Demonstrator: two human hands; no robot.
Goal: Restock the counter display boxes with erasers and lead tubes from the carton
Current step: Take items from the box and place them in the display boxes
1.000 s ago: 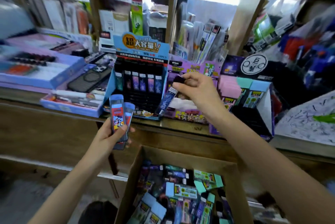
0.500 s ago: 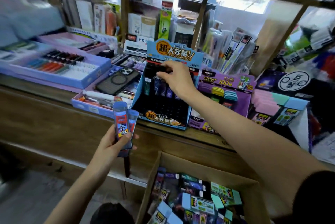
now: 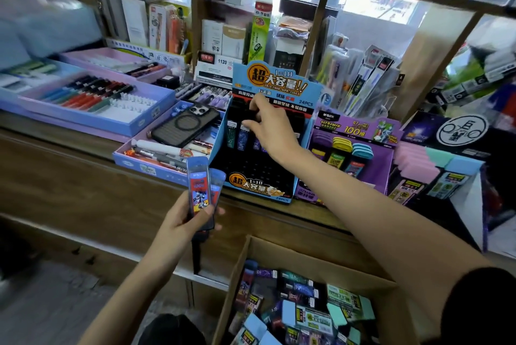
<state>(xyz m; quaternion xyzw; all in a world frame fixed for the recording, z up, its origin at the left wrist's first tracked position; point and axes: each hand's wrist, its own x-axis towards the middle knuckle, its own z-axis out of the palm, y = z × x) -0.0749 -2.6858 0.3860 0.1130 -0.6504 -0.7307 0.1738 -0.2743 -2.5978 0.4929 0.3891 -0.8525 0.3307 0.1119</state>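
My left hand (image 3: 184, 221) grips two blue-capped lead tubes (image 3: 199, 191) upright in front of the counter edge. My right hand (image 3: 268, 126) reaches into the blue display box (image 3: 262, 185) and pinches the dark top of a lead tube (image 3: 250, 117) standing in its back row beside several others. Right of it stands a purple display box (image 3: 374, 160) with a few coloured-cap tubes. Further right is a box of pink, teal and blue erasers (image 3: 435, 166). The open carton (image 3: 240, 274) below the counter holds several lead tubes and erasers.
A phone (image 3: 184, 126) lies on a blue pen tray (image 3: 128, 160) left of the display box. More pen trays (image 3: 92, 104) fill the left counter. Shelves packed with stationery rise behind. The wooden counter edge (image 3: 83, 160) runs across the middle.
My right hand carried a dark lead tube from in front of the purple box leftward into the blue display box's back row. My left hand kept its two tubes.
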